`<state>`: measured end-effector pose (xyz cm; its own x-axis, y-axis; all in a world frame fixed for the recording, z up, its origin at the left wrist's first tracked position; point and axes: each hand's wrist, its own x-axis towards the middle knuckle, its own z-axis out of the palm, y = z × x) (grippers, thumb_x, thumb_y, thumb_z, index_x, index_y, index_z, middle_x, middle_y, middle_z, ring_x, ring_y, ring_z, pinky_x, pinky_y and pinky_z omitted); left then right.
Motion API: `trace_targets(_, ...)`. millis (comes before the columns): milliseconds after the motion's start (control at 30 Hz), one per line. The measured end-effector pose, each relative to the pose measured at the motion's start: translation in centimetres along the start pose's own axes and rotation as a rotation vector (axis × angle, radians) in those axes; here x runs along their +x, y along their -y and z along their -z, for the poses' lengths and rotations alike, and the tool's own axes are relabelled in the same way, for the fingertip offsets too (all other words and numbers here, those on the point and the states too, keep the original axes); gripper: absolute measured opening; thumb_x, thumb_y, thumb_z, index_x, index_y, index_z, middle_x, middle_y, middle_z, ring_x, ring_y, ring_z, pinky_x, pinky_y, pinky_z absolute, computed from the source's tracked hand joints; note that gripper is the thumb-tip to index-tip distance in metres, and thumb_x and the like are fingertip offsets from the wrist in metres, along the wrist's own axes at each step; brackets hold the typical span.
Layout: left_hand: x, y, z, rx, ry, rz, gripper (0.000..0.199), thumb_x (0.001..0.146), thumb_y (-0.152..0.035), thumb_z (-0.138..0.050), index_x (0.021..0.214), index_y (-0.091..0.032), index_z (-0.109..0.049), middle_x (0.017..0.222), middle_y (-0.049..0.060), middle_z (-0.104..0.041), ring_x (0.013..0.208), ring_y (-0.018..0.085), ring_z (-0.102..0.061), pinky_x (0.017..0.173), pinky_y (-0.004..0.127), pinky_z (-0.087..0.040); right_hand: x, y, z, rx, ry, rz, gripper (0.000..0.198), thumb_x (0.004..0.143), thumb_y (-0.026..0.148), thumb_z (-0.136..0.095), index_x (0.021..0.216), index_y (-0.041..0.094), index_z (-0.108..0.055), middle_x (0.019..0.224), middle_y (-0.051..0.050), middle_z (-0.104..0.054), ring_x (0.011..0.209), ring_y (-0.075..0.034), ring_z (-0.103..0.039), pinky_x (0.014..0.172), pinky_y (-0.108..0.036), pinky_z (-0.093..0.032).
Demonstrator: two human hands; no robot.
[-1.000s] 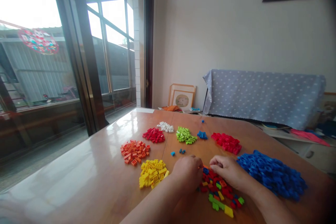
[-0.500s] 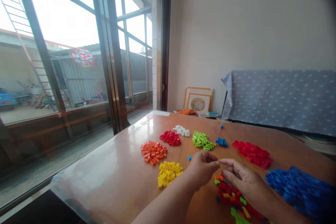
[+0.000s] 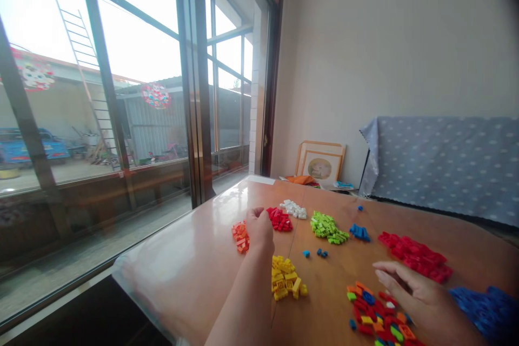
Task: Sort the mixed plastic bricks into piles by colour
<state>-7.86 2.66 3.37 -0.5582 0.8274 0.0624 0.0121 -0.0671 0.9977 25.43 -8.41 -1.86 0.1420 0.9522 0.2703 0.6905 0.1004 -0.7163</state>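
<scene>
My left hand (image 3: 260,230) reaches over the far-left part of the table, between the orange brick pile (image 3: 241,238) and the dark red brick pile (image 3: 279,219). Its fingers are closed in a pinch; what they hold, if anything, is hidden. My right hand (image 3: 417,294) hovers at the right edge of a mixed pile of coloured bricks (image 3: 367,311). The fingers there are loosely stretched forward, with nothing visible in them. Yellow bricks (image 3: 286,278) lie beside my left forearm.
Further piles on the table are white (image 3: 294,209), lime green (image 3: 327,227), small blue (image 3: 359,232), red (image 3: 413,254) and large blue (image 3: 486,308). A few loose blue pieces (image 3: 322,253) lie mid-table. Behind are picture frames (image 3: 320,162) and a spotted grey cloth (image 3: 441,167).
My left hand has moved away from my right hand, left and forward to the orange and dark red piles. The view has turned left. Dark blue pieces now show mid-table.
</scene>
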Motion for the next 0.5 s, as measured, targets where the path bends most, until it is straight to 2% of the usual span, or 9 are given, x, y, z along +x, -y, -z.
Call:
trace_targets(67,0.6,0.3,0.3,0.008,-0.076,0.046,0.033,0.081,-0.023,-0.05,0.113,-0.018,-0.057,0.106,0.009,-0.066,0.085,0.017,-0.066,0.069,0.028,-0.053,0.1,-0.4,0.1,-0.01,0.01,-0.005,0.038,0.084,0.055,-0.059,0.104,0.028,-0.077,0.101,-0.004,-0.079,0.091,-0.026,-0.075,0.07,-0.025,-0.061)
trace_targets(200,1.6,1.1,0.3,0.018,-0.149,0.071,0.034,0.082,-0.022,-0.049,0.116,-0.018,-0.054,0.113,0.011,-0.064,0.095,0.019,-0.067,0.074,0.028,-0.054,0.4,-1.2,0.3,-0.059,-0.014,0.026,0.038,0.083,0.055,-0.061,0.101,0.027,-0.078,0.1,-0.006,-0.08,0.091,-0.026,-0.076,0.068,-0.025,-0.061)
trace_targets(500,2.3,1.9,-0.3,-0.058,-0.224,0.038,0.033,0.087,-0.027,-0.05,0.119,-0.019,-0.052,0.125,0.013,-0.058,0.112,0.023,-0.062,0.091,0.035,-0.051,0.6,-1.7,0.7,-0.138,-0.073,0.095,0.041,0.086,0.058,-0.056,0.1,0.027,-0.078,0.108,-0.004,-0.079,0.1,-0.025,-0.073,0.082,-0.025,-0.059)
